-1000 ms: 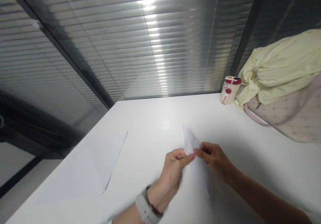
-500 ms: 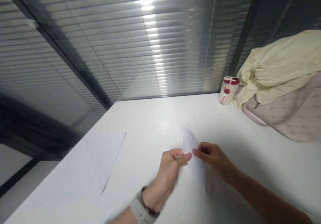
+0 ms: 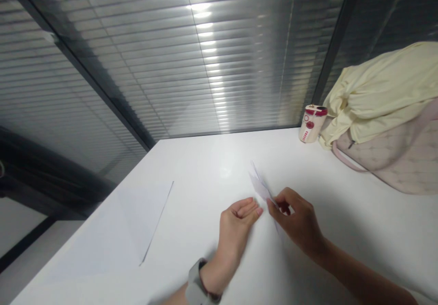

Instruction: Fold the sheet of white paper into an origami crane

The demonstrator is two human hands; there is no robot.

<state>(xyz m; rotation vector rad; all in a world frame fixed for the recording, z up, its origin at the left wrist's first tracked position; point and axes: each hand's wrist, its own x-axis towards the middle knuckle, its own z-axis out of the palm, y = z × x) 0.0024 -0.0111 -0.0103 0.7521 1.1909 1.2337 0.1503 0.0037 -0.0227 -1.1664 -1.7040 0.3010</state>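
A folded piece of white paper (image 3: 260, 187) is held above the white table, seen nearly edge-on and slightly blurred. My right hand (image 3: 297, 216) pinches it between thumb and fingers on its right side. My left hand (image 3: 237, 225), with a grey watch (image 3: 198, 282) on the wrist, is just left of the paper. Its fingers are half bent, with a small gap between the thumb and fingertips and nothing visible in them. The lower part of the paper is thin and partly hidden beside my right thumb.
Flat white sheets (image 3: 116, 232) with a dark right edge lie at the left of the table (image 3: 205, 159). A cream-and-red cup-shaped case (image 3: 311, 125) stands at the back right. Beside it, a pale yellow garment (image 3: 386, 90) lies over a pink quilted bag (image 3: 407, 161). Blinds (image 3: 164, 59) are behind.
My left hand has let go of the paper and is now apart from it. The paper, still in my right hand, has turned from showing its broad face to nearly edge-on.
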